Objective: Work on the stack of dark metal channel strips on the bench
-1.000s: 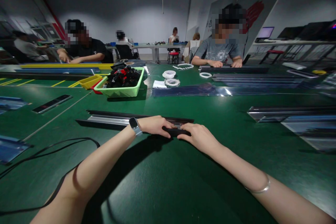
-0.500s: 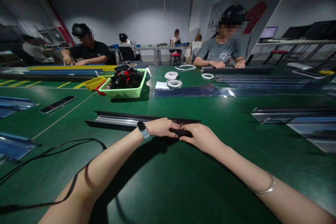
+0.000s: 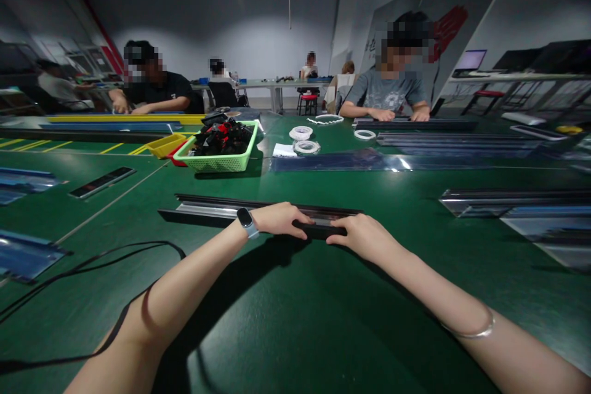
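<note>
A long black channel-shaped profile [image 3: 203, 215] with a silvery inside lies on the green table in front of me. Around its middle, my left hand [image 3: 282, 220] grips it, thumb and fingers over the near wall. Closer to its right end, my right hand [image 3: 357, 233] pinches the near wall between thumb and fingers. Between the two hands a short stretch of the channel shows. I cannot make out any smaller piece under the fingers. A watch is on my left wrist and a bangle on my right forearm.
Beyond the profile stand a green basket [image 3: 217, 164] of black and red parts and a yellow bin [image 3: 164, 146]. Rolls of white tape [image 3: 306, 147] and clear film [image 3: 332, 161] lie further right. A phone-like slab [image 3: 102, 182] and a black cord [image 3: 115, 247] lie left. Co-workers sit across the table.
The profile has shifted a little to the right. My right hand has moved right with it, and the gap between my hands has widened.
</note>
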{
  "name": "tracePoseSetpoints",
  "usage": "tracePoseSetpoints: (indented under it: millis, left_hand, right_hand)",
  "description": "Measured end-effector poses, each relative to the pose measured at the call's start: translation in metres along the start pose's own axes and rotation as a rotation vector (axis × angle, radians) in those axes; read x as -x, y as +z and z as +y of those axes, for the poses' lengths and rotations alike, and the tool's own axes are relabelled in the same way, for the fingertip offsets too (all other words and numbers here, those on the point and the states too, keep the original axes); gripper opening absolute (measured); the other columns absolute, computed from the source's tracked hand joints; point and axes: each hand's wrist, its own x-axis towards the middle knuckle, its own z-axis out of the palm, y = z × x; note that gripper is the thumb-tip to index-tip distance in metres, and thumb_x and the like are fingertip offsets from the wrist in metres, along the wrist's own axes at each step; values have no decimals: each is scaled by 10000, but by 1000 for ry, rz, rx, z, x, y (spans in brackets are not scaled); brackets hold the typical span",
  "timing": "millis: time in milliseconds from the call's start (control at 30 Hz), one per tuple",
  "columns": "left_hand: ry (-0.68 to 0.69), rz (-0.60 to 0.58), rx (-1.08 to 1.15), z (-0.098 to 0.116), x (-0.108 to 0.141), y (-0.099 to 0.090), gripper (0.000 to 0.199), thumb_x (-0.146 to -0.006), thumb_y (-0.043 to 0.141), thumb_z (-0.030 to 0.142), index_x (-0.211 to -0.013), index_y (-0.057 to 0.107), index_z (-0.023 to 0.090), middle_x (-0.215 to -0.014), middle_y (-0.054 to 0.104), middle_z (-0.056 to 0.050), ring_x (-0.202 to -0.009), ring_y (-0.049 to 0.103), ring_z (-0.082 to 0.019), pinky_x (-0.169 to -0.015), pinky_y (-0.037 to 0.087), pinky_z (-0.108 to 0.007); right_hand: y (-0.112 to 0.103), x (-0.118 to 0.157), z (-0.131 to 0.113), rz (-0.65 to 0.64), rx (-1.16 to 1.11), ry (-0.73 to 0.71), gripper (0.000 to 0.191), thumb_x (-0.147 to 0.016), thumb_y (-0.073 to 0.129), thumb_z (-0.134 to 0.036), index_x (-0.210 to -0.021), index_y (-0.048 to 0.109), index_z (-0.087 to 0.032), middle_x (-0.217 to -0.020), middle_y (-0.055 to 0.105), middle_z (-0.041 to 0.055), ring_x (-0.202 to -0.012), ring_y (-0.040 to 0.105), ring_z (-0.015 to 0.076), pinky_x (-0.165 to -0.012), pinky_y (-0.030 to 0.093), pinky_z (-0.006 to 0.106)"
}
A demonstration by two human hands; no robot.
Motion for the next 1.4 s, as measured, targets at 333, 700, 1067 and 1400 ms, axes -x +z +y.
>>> tracePoseSetpoints:
  millis: [333, 700, 1067, 1400]
  left_hand:
    - [-19, 27, -19, 5, 0, 0, 334, -798, 494, 357, -1110, 533, 247, -1107, 562, 5, -958, 551, -103, -825, 368, -146]
    - [-51, 65, -27, 12, -7, 8, 332, -799, 493, 329, -1118, 524, 245, -1084, 573, -4, -958, 552, -117, -849, 371, -175]
    - [-61, 23, -25, 8, -1, -2, 322, -752, 547, 358, -1051, 570, 238, -981, 615, 3, -877, 571, -110, -782, 378, -157]
    - [-77, 41, -106, 7, -1, 3, 294, -786, 495, 404, -1008, 589, 236, -907, 630, -5, -848, 581, -117, -739, 380, -168]
  right_hand:
    - [4, 3, -8, 80, 47, -61, 393, -736, 543, -448, -1014, 587, -174, -892, 633, 85, -835, 591, 213, -733, 456, 320]
    - [-1, 2, -13, 75, 143, -20, 286, -764, 524, -416, -915, 589, -182, -853, 635, 81, -780, 603, 226, -637, 461, 311]
    - [-4, 5, -9, -51, 228, 79, 313, -753, 547, -385, -970, 589, -164, -776, 640, 101, -738, 615, 250, -624, 465, 336]
    - [-4, 5, -9, 2, 101, 32, 328, -741, 547, -411, -960, 583, -169, -868, 629, 97, -824, 597, 218, -714, 455, 311]
